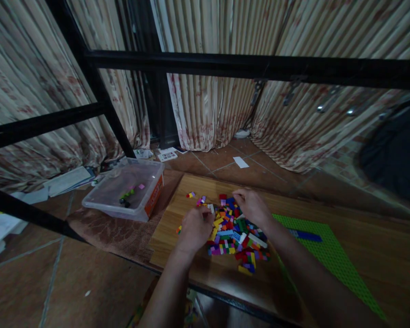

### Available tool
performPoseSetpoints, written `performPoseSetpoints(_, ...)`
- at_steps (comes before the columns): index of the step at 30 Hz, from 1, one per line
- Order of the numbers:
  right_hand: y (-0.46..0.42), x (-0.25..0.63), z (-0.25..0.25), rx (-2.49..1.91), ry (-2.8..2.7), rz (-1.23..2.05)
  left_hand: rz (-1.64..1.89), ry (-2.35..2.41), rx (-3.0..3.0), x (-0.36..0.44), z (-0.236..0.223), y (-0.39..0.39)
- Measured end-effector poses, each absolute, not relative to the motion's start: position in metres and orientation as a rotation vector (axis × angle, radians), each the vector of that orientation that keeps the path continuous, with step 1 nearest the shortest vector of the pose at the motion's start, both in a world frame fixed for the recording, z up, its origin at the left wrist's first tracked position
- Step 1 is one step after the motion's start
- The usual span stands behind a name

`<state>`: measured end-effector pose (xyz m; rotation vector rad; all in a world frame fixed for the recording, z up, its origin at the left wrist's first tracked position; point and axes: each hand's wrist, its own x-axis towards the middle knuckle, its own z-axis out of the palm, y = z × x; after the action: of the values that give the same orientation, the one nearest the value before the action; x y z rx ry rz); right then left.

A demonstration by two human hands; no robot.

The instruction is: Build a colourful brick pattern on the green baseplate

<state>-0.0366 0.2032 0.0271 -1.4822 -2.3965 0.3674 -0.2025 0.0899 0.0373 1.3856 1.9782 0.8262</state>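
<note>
A heap of loose toy building bricks [228, 233] in many colours lies on the wooden table. At its left edge is my left hand [197, 228], fingers curled together, close by a white brick [211, 208]; whether it grips anything is hidden. My right hand [254, 208] reaches over the far right side of the heap, thumb and fingertips drawn together near a blue brick [230, 200]. What sits between those fingertips is too small to make out. Right of the heap, partly under my right forearm, lies a green studded baseplate [331, 255] bearing a blue brick strip [307, 235].
A clear plastic box [123, 210] with a few bricks inside stands left of the wooden table [171, 232]. Black metal bars [205, 61] cross in front of the curtains [205, 114]. Papers [241, 162] lie on the tiled floor, and a dark rounded object [396, 155] is at far right.
</note>
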Motion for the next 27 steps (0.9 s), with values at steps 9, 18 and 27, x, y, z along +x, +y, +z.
performPoseSetpoints(9,0.226,-0.040,0.016,-1.430,-2.652,0.448,0.798,1.990,1.428,-0.205,0.038,0.093)
performPoseSetpoints(18,0.206,-0.038,0.023,-1.421,-2.685,0.463,0.817,1.973,1.457,-0.206,0.037,0.094)
performPoseSetpoints(27,0.169,-0.047,0.013,-1.323,-2.329,0.398,0.901,1.978,1.446,-0.219,0.038,0.097)
